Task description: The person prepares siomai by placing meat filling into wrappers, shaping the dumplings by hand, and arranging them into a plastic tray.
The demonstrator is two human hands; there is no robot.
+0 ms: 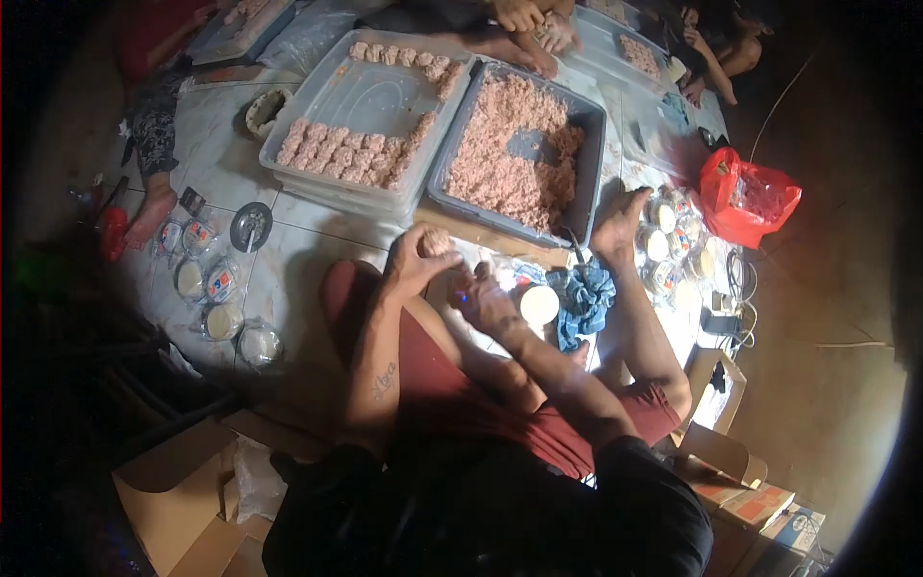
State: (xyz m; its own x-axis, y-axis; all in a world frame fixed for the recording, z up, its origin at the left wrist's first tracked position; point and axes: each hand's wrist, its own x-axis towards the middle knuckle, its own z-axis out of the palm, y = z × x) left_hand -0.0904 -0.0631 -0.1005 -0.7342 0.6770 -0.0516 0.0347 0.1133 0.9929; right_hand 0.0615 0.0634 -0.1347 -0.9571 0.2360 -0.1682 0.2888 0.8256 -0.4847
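My left hand (415, 267) is closed around a lump of pink filling (437, 240), the thumb lying along its near side. Close by on the right is my right hand (486, 300), its fingers shadowed and blurred, so whether they grip anything is unclear. Just right of that hand lies a round white stack of wrappers (539, 306), beside a crumpled blue cloth (583, 303). Ahead of my hands, a grey tub (598, 159) holds loose pink filling (500, 163). Left of it, a clear plastic tray (317, 96) carries rows of shaped dumplings (346, 154).
Packaged wrappers (223, 320) lie on the left floor, near a dark round dish (252, 227). More packets (663, 245) and a red plastic bag (745, 197) are at right. Other people sit opposite, one person's hands (534, 21) beyond the tub. Cardboard boxes (183, 490) stand beside me.
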